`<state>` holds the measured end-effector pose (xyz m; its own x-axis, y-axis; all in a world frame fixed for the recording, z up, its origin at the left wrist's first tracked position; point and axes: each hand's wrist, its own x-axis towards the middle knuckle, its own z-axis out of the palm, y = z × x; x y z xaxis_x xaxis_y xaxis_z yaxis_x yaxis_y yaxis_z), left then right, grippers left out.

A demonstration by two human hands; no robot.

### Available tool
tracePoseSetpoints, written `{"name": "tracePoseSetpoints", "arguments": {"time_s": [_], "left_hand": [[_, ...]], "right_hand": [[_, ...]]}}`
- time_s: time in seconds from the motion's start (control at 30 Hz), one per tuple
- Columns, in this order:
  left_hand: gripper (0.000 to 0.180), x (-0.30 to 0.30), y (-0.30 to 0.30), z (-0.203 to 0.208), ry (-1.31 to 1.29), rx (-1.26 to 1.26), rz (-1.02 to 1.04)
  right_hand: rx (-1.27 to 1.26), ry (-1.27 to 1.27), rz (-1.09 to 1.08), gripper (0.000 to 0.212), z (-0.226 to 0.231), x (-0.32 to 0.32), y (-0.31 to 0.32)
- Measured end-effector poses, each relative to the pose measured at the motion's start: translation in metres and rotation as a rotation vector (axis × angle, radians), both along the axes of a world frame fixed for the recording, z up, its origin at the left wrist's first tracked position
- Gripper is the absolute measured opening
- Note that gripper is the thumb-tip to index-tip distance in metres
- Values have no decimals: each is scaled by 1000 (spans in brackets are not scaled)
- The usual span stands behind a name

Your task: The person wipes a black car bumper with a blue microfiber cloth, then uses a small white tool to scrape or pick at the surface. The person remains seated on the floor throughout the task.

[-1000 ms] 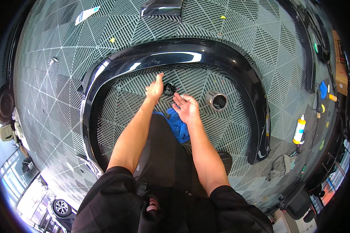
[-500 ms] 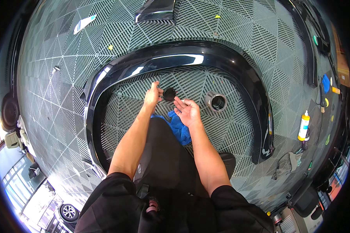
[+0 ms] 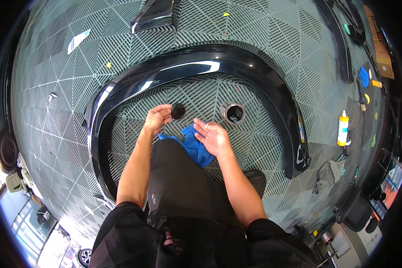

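My left hand [image 3: 158,118] pinches the edge of a round black disc [image 3: 178,111], holding it above the slatted floor. My right hand [image 3: 213,136] is palm up with its fingers stretched and apart. A small white spot shows at those fingers, too small to make out. Between and below the hands, a blue cloth [image 3: 197,148] lies bunched against my knee. To the right of the disc stands a shiny metal cylinder [image 3: 233,113], open at its top and dark inside. Around all this curves a glossy black arch-shaped trim piece [image 3: 236,60], like a wheel-arch flare.
Another glossy black piece [image 3: 154,17] lies beyond the arch. A yellow bottle [image 3: 342,128] stands at the right, near a grey cloth [image 3: 329,173] and a blue cloth [image 3: 364,77]. A long dark strip [image 3: 337,40] lies far right. A white scrap [image 3: 79,41] lies far left.
My left hand has drawn the black disc left, away from my right hand, and now grips it by its edge. My right hand stays open, a little lower. The whole view has shifted slightly.
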<state>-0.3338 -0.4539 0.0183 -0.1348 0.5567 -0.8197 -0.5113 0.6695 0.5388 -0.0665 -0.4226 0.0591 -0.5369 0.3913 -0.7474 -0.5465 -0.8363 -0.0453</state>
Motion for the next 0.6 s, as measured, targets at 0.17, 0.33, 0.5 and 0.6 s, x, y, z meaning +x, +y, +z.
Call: {"name": "tracePoseSetpoints", "arguments": {"time_s": [0.17, 0.33, 0.5, 0.6], "left_hand": [[15, 8, 3, 3, -16, 55, -9], [16, 50, 30, 39, 74, 266, -174], [15, 128, 80, 94, 253, 531, -323], [12, 159, 100, 111, 506, 488, -527]], "right_hand": [[50, 18, -2, 6, 23, 55, -19], [77, -53, -25, 8, 40, 111, -47], [52, -92, -101, 7, 46, 146, -74], [27, -91, -140, 7, 49, 154, -86]]}}
